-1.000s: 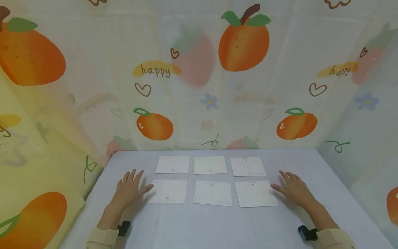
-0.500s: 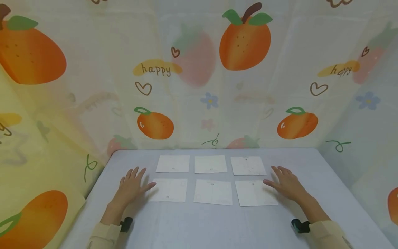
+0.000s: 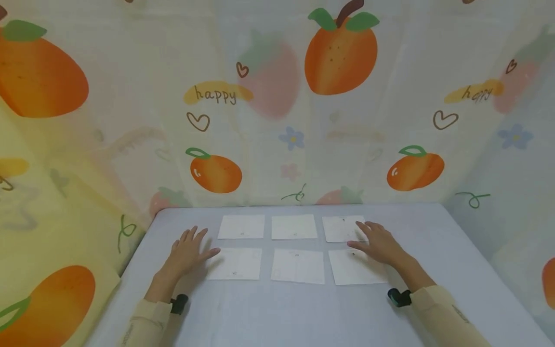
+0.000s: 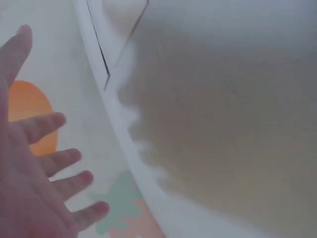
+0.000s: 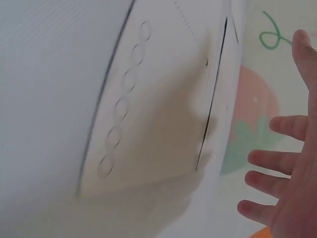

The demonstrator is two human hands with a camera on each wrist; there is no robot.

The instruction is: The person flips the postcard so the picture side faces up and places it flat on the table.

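Observation:
Several white cards lie flat in two rows of three on the table. My left hand (image 3: 185,253) hovers with spread fingers beside the near-left card (image 3: 238,265), its thumb by that card's upper left corner. Over on the right, my right hand (image 3: 377,242) is held above the near-right card (image 3: 353,272) and overlaps the right edge of the far-right card (image 3: 340,229). Its fingers are extended and hold nothing. The right wrist view shows a card (image 5: 143,119) with a row of small printed ovals, shaded by the hand. Both hands cast shadows below them.
The near-middle card (image 3: 297,266), far-middle card (image 3: 294,227) and far-left card (image 3: 241,227) lie between the hands. A white cloth covers the table (image 3: 277,313). Behind it hangs a curtain (image 3: 269,144) printed with oranges and strawberries. Each wrist wears a small black camera (image 3: 399,297).
My right hand has moved left and away from me, from beside the cards to over the right-hand ones. My left hand has shifted slightly forward and right. The cards stay in place.

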